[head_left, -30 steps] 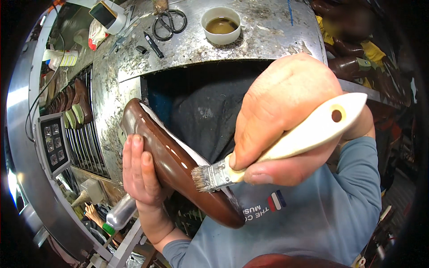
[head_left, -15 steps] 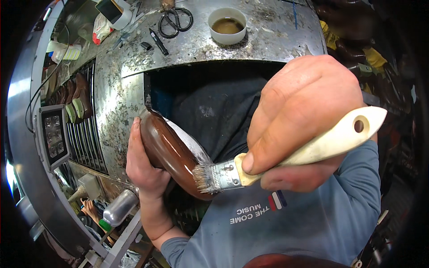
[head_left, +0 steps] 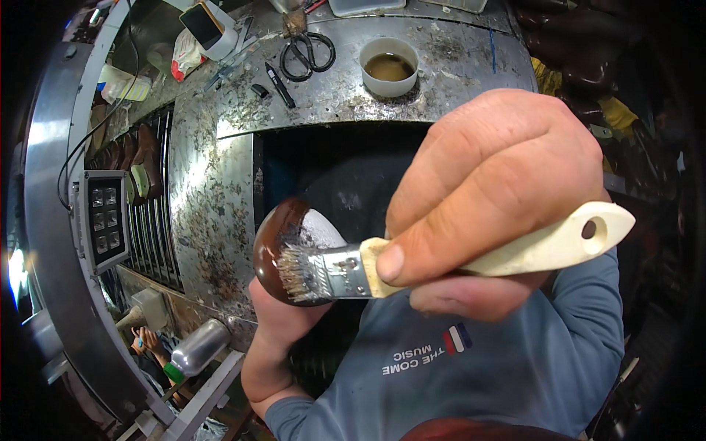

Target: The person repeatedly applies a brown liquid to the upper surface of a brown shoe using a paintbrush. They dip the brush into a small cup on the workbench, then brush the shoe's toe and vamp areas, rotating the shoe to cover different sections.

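My right hand (head_left: 500,191) is closed round the cream handle of a flat paintbrush (head_left: 559,239), thumb pressed near its metal ferrule. The brush's pale, worn bristles lie against the edge of a glossy brown leather shoe upper (head_left: 273,253), which looks stretched over a last. Its whitish underside (head_left: 323,229) faces up and to the right. From below and behind, my left hand (head_left: 283,314) grips the shoe; most of its fingers are hidden by the shoe. The shoe stands tilted, toe end close to me.
On the metal bench stand a white bowl (head_left: 390,88) of brownish liquid, scissors (head_left: 307,57), a black marker (head_left: 280,85) and a phone (head_left: 201,23). Brown shoes (head_left: 147,162) line a rack at left, beside a lamp (head_left: 104,220). A metal bottle (head_left: 200,347) lies lower left.
The shoe has been turned so its end faces me more and its long side no longer shows. The brush has moved left and slightly up along its edge.
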Available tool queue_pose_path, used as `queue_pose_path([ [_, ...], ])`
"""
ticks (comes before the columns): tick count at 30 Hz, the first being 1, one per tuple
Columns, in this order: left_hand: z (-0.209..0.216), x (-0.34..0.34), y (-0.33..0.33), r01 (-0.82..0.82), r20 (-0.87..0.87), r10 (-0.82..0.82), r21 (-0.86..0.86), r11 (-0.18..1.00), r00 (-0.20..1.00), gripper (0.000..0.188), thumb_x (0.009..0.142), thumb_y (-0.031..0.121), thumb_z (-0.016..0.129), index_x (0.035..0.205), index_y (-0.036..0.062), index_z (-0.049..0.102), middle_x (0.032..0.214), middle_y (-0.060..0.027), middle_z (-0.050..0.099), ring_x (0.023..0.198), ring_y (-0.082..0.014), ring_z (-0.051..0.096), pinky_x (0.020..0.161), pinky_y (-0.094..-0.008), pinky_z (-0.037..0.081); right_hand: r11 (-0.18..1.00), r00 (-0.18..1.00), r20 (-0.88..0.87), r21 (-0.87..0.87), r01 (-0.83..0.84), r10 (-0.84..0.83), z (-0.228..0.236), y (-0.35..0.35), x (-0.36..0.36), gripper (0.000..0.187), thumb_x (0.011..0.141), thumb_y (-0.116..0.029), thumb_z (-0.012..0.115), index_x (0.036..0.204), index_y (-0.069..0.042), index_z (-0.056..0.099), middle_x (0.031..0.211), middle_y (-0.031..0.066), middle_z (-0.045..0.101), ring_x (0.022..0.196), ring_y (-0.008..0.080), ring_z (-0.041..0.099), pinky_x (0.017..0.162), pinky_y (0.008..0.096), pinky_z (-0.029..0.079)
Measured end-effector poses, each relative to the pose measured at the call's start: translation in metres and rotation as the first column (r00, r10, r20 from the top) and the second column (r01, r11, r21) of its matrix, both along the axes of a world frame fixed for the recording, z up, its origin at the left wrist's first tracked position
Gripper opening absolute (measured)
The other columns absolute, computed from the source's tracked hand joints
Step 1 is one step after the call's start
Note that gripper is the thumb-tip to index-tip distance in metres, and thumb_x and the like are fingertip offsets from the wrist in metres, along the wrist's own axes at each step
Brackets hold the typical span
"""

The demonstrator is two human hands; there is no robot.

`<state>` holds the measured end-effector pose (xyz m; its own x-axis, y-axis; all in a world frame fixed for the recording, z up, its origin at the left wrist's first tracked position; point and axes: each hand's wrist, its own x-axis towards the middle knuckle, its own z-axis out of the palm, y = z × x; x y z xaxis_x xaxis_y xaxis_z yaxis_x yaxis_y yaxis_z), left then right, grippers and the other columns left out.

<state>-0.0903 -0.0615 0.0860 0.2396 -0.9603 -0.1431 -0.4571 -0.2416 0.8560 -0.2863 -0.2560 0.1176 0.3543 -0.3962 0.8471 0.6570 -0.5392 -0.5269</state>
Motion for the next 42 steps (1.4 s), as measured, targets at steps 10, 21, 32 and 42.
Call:
queue_pose_path([
  [10,0.022,-0.008,0.001,0.086,-0.638,0.026,0.145,0.986,0.77,0.061,0.069,0.003,0.091,0.123,-0.0046,0.063,0.115,-0.0112,0.072,0.107,-0.0177,0.068,0.096,-0.034,0.054,0.97,0.962,-0.244,-0.233,0.066,-0.124,0.031,-0.024,0.002,0.016,0.075,-0.007,0.08,0.088,0.001,0.076,0.079,0.0129,0.073,0.063,0.0192,0.07,0.054,0.0273,0.057],
  [21,0.035,0.003,-0.002,0.154,-0.778,0.096,0.241,0.958,0.621,0.068,0.074,0.009,0.088,0.131,-0.0077,0.053,0.118,-0.0126,0.068,0.108,-0.0196,0.067,0.096,-0.034,0.052,0.969,0.957,-0.278,-0.246,0.017,-0.088,0.013,-0.024,0.011,0.013,0.075,-0.007,0.079,0.086,-0.001,0.075,0.075,0.0093,0.073,0.066,0.0218,0.072,0.058,0.0302,0.059],
  [32,0.017,0.0,0.008,-0.008,-0.871,0.243,0.265,0.964,0.427,0.081,0.076,0.033,0.085,0.136,-0.0083,0.049,0.122,-0.0164,0.066,0.11,-0.0243,0.067,0.097,-0.0367,0.053,0.977,0.919,-0.394,-0.189,-0.094,0.012,-0.004,-0.014,0.009,0.01,0.077,-0.006,0.078,0.085,-0.001,0.075,0.074,0.0104,0.072,0.063,0.0224,0.072,0.056,0.0307,0.059],
  [42,0.01,0.007,0.014,-0.084,-0.857,0.239,0.225,0.971,0.456,0.084,0.079,0.039,0.082,0.139,-0.0083,0.046,0.126,-0.0187,0.064,0.114,-0.0279,0.066,0.099,-0.0393,0.052,0.969,0.886,-0.407,-0.006,-0.246,0.223,-0.017,0.002,-0.004,0.007,0.079,-0.005,0.077,0.082,0.0,0.074,0.072,0.0097,0.072,0.06,0.0214,0.071,0.052,0.0293,0.058],
])
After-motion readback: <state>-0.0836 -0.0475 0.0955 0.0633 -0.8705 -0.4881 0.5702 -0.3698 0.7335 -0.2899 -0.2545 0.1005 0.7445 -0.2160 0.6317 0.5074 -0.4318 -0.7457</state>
